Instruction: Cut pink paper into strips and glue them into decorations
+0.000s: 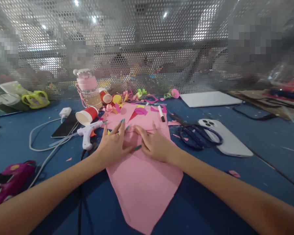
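Pink paper lying flat under both hands.

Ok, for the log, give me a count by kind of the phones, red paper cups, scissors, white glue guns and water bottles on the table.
Phones: 2 (black phone, white phone)
Red paper cups: 2 (near cup, far cup)
Scissors: 1 pair
White glue gun: 1
Water bottle: 1
Total: 7

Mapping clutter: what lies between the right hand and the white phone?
Blue-handled scissors, with pink scraps beside them; one handle loop overlaps the white phone in the head view. Right hand is left of them.
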A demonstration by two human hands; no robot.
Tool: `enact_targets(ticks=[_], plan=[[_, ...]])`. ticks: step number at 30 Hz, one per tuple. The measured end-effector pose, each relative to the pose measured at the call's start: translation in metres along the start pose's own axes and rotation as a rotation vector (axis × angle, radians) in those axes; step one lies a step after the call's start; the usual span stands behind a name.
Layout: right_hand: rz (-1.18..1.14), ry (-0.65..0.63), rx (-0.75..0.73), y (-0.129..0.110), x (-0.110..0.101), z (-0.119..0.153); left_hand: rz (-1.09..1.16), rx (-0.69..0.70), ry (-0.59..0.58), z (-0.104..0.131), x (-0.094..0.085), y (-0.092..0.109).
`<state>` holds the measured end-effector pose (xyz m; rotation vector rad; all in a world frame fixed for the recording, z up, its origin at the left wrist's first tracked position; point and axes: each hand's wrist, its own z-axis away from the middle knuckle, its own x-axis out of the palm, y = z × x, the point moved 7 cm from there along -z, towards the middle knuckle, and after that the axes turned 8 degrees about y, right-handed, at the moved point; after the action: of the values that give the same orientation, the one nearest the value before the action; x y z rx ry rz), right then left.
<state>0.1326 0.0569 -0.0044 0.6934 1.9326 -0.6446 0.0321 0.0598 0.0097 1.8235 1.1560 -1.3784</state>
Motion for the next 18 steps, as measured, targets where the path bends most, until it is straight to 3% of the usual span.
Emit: enact_targets(ticks=[18], plan=[[-0.006,-0.013,0.006,-0.0022,-0.0013,-0.0012,-0.020,0.032,0.042,0.0006,-0.0006,0.0018]])
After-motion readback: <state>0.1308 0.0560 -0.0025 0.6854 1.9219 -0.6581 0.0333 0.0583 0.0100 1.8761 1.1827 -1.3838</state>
